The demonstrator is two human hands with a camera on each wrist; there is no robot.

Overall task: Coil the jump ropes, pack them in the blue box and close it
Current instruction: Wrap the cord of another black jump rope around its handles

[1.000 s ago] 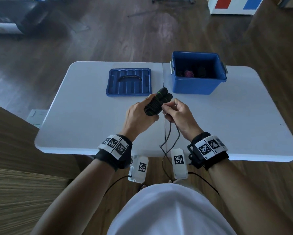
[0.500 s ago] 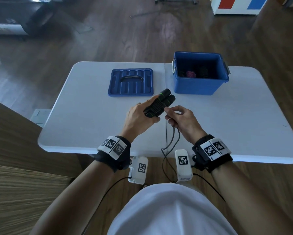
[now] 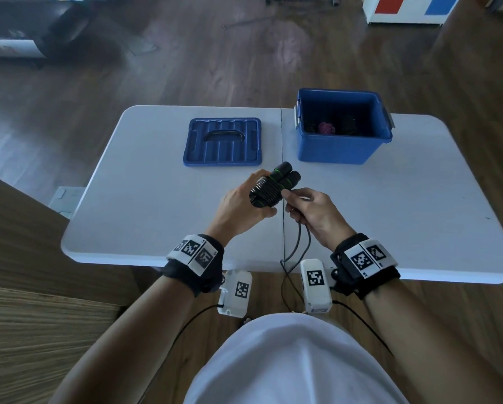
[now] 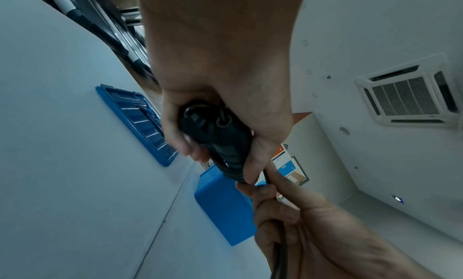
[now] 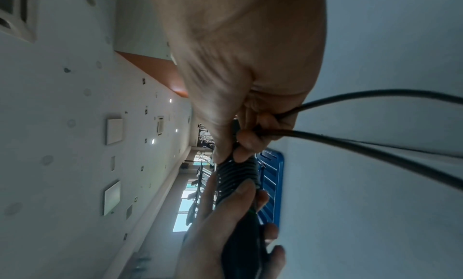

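- Left hand [image 3: 241, 205] wraps its fingers round the two black jump-rope handles with green rings [image 3: 276, 185], cord wound tight about them, held above the white folding table [image 3: 127, 185].
- Right hand [image 3: 311, 211] sits at three o'clock of the bundle, pinching the loose black cord [image 3: 304, 243], which hangs in a loop past the table's near edge.
- Open blue plastic box [image 3: 343, 147] stands at one o'clock, dark coils and something pink inside.
- Blue ribbed lid with handle [image 3: 222, 142] lies flat at eleven o'clock.

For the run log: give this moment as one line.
left hand grips rope handles | right hand pinches loose rope | box open | lid on table
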